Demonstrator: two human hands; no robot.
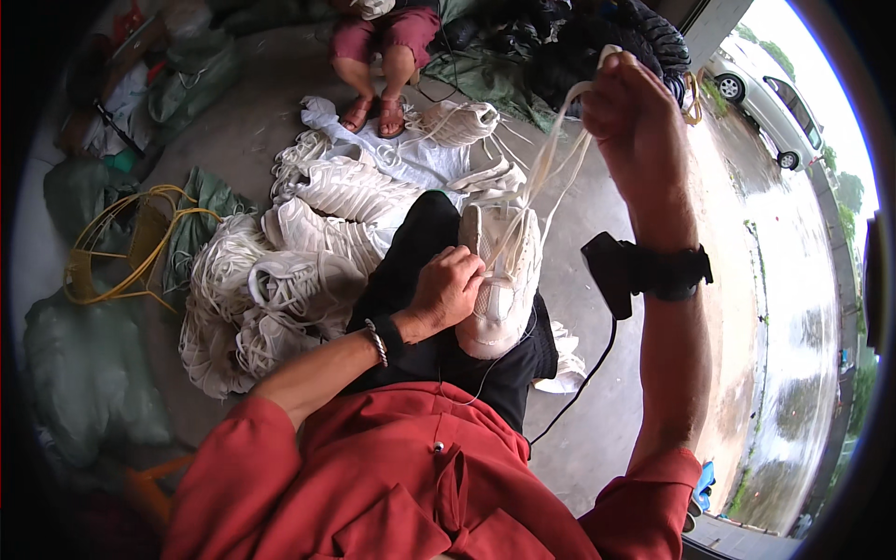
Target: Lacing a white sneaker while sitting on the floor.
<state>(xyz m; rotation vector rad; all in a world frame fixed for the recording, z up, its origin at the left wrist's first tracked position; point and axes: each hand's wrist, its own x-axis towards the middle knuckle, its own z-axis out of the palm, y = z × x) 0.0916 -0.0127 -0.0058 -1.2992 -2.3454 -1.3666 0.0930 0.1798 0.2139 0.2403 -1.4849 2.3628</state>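
A white lace-up sneaker rests on my black-trousered lap, its toe toward me. My left hand is closed against the sneaker's left side, fingertips at the lacing; what exactly they pinch is partly hidden. High at the right, my right hand is closed around the white shoelace. The lace rises in several loose strands from the sneaker's upper to that fist, and a short end sticks out above the fingers.
Left of my lap lies a heap of white sneakers. Another person's sandalled feet stand beyond it. At the left are a yellow-strapped bundle and green sacks. A black cable hangs from my right wrist device. Outside, a car is parked.
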